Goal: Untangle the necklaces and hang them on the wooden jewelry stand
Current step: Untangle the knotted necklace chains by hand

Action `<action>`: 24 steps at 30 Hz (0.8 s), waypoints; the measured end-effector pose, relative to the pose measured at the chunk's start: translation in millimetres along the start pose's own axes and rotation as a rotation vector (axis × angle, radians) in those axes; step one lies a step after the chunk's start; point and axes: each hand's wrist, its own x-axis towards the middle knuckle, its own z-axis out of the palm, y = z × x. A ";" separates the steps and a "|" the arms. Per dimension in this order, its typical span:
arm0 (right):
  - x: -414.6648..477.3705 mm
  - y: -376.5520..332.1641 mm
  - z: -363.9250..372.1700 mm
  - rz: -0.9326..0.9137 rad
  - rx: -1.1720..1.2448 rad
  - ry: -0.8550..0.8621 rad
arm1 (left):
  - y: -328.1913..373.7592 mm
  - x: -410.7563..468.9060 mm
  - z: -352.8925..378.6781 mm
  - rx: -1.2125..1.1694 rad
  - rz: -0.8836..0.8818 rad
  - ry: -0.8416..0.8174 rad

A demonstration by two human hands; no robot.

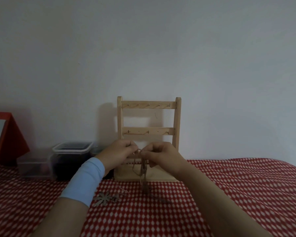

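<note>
A wooden jewelry stand (148, 120) with two hook rails stands upright against the wall; its hooks look bare. In front of its base, my left hand (117, 153) and my right hand (162, 154) pinch a tangle of thin chain necklaces (143, 170) between their fingertips. The chains hang down from my fingers to the red patterned cloth (212, 194). A flower-shaped silver pendant (104, 197) lies on the cloth below my left wrist, which wears a light blue band.
Clear plastic boxes (72, 158) with dark contents sit left of the stand. A red-framed mirror (2, 135) leans at the far left. The wall rises directly behind the stand.
</note>
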 end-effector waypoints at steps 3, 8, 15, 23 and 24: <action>-0.9 0.5 -0.3 0.003 0.048 0.029 | 3.2 0.8 -4.8 0.189 0.082 0.007; -2.6 -1.5 2.9 0.028 0.071 0.040 | 3.7 -1.5 -12.1 0.359 0.106 -0.009; -3.0 -0.7 8.4 0.086 0.217 0.098 | 1.7 1.5 -6.2 0.311 0.063 -0.042; -5.4 -0.7 6.3 0.065 0.010 -0.001 | -5.2 2.9 -9.3 0.399 0.136 0.009; -5.2 -0.6 6.1 0.054 0.004 0.011 | -6.3 3.7 -9.1 0.404 0.145 0.015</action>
